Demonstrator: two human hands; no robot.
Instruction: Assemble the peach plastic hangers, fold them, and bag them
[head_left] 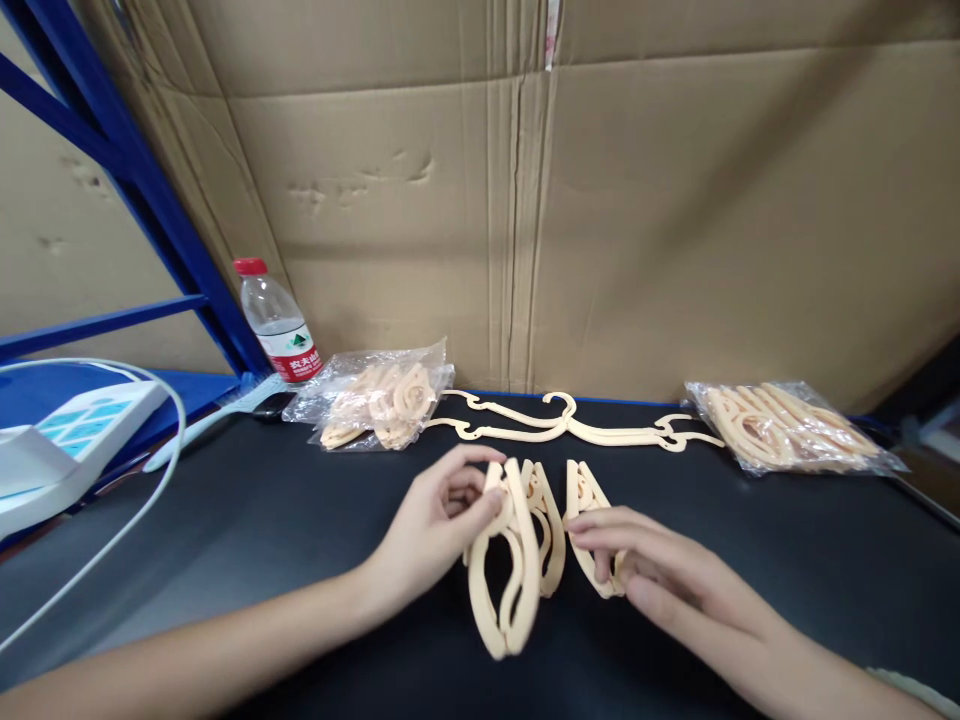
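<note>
A beige folding clothes hanger (530,570), folded up, is pinched by its upper end between the thumb and fingers of my left hand (442,505). It tilts toward me above the black tabletop. Just behind it a second folded hanger (556,545) stands partly hidden. To the right, the bent fingers of my right hand (667,570) lie across another folded hanger (581,490), with the thumb at its lower right side. Farther back, an unfolded hanger (517,435) lies with its hook beside the cardboard; a second arm outline shows behind it.
Clear bags of folded hangers lie at back left (412,395) and back right (787,425). A red-capped water bottle (281,325) leans near the blue frame (161,220). At left are a white device (82,430) and a looping white cable (161,490). Cardboard (390,200) walls the back.
</note>
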